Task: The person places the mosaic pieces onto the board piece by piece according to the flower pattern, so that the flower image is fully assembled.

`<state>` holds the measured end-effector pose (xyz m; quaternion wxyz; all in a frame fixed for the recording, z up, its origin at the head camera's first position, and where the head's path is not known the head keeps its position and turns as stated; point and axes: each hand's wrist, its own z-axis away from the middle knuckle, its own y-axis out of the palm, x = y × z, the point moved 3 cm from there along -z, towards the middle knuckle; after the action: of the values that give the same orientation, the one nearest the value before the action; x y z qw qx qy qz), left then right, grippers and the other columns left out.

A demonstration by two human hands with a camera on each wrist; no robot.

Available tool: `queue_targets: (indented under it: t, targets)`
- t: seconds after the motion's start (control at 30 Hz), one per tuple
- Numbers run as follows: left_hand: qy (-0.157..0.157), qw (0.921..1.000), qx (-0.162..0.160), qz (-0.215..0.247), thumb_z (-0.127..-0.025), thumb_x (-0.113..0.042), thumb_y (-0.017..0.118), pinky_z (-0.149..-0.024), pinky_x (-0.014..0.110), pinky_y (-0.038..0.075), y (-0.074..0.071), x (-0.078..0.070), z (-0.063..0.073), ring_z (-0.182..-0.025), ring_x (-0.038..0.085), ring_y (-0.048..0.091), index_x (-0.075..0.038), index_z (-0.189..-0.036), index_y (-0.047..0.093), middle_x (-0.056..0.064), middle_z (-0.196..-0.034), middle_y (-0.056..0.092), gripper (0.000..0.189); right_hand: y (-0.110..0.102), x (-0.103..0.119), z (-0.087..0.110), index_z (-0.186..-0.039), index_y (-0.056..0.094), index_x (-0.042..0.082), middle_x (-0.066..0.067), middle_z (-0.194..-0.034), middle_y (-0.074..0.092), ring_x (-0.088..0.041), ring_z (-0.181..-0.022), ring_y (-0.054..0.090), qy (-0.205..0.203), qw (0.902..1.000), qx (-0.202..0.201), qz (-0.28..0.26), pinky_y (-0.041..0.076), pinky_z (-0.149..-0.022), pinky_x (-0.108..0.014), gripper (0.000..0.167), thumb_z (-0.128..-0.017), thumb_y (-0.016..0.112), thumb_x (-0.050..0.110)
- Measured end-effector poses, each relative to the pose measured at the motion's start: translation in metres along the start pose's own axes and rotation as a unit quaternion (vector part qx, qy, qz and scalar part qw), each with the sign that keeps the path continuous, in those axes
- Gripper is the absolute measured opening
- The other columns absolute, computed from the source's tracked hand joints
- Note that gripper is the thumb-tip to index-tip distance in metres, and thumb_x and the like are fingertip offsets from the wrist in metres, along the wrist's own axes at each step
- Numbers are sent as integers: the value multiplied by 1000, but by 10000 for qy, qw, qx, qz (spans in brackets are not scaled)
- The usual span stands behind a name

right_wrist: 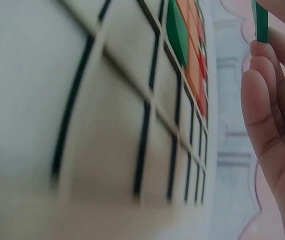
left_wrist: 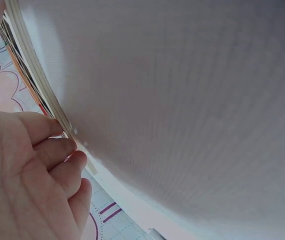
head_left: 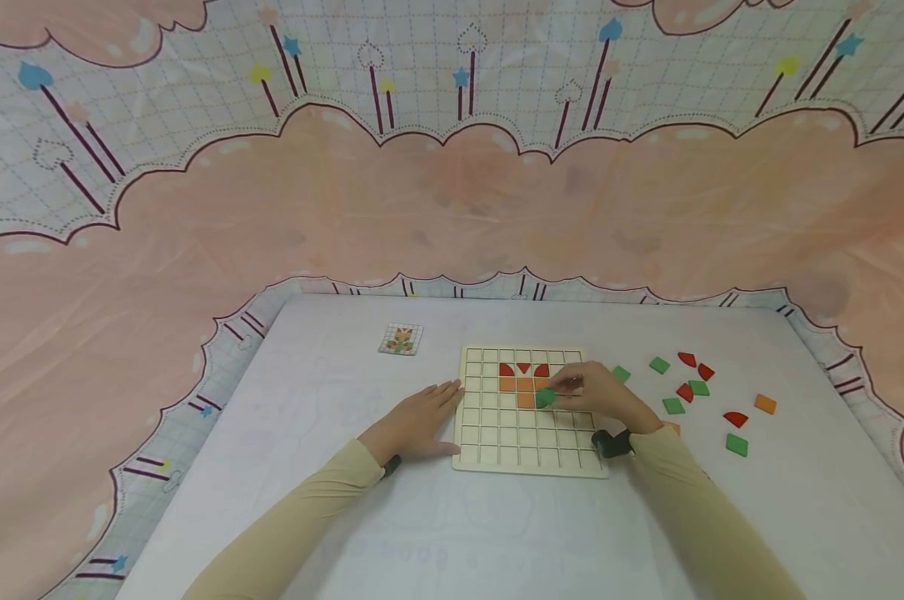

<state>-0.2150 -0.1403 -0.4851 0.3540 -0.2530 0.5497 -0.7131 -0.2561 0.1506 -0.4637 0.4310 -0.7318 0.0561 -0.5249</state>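
Note:
A pale square grid board (head_left: 489, 458) lies on the white table. My left hand (head_left: 419, 421) rests at its left edge, thumb and fingers spread; in the left wrist view, fingertips (left_wrist: 76, 161) touch the board's side. Over the board, my right hand (head_left: 597, 392) pinches a green tile (right_wrist: 261, 22) between thumb and fingers. Another green tile (right_wrist: 177, 37) sits in the grid beside the orange ones. Orange tiles (head_left: 525, 400) form a row with one below, under several red pieces (head_left: 506, 370) on the board's upper part.
A small pattern card (head_left: 401, 339) lies beyond the board to the left. Loose green tiles (head_left: 736, 444), red pieces (head_left: 736, 419) and orange tiles (head_left: 765, 404) are scattered at the right. A patterned cloth (head_left: 452, 208) hangs behind the table.

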Motion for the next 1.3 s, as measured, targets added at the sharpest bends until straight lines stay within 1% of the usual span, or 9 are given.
queue_targets:
  t: [0.07,0.2,0.33,0.57,0.8,1.07,1.3]
  targets:
    - [-15,10000,25,-23,-87,-66,46,-121,34,19,0,0,0,-147,21,15,-7,-151,15,8,-159,13,92,7,3,-7,-95,71,1,-9,-89,69,-9,-76,60,-55,10000,47,-37,55,-71,-21,23,-75,77,10]
    - [-33,10000,47,2,-86,-66,46,-121,35,19,0,1,-1,-147,22,15,-7,-151,16,9,-159,14,93,19,8,-20,-94,72,3,-5,-86,68,-6,-75,59,-44,9999,152,-37,53,-70,-18,23,-74,78,11]
    - [-57,9999,75,39,-86,-65,47,-121,34,18,-1,0,-1,-147,22,15,-7,-151,15,8,-159,13,92,26,14,-31,-92,72,3,-6,-85,69,-5,-73,58,-99,9996,250,-71,53,-67,-18,20,-74,78,10]
    - [-18,10000,28,58,-87,-65,47,-121,35,19,-2,0,0,-147,23,16,-6,-151,16,10,-159,14,92,33,23,-44,-92,73,6,-2,-81,66,-8,-72,55,284,9986,451,38,50,-65,-18,21,-73,80,12]
    - [-46,10000,26,32,-86,-66,46,-120,35,20,-1,0,0,-147,22,17,-7,-151,17,9,-159,15,93,40,21,-50,-88,72,5,-1,-78,65,-8,-71,53,533,9968,588,43,48,-64,-19,16,-73,78,7]
    - [-15,10000,9,35,-86,-66,47,-120,35,20,-2,0,1,-146,22,18,-6,-150,18,9,-158,16,93,43,19,-51,-88,72,7,0,-79,64,-9,-71,52,467,9961,704,252,47,-63,-19,16,-73,78,8]
    - [-69,9999,73,81,-86,-65,47,-121,34,19,-3,-1,0,-147,22,17,-7,-151,16,8,-159,14,92,39,22,-50,-86,72,6,-1,-79,65,-10,-70,52,451,9965,649,263,46,-63,-20,13,-74,77,7]
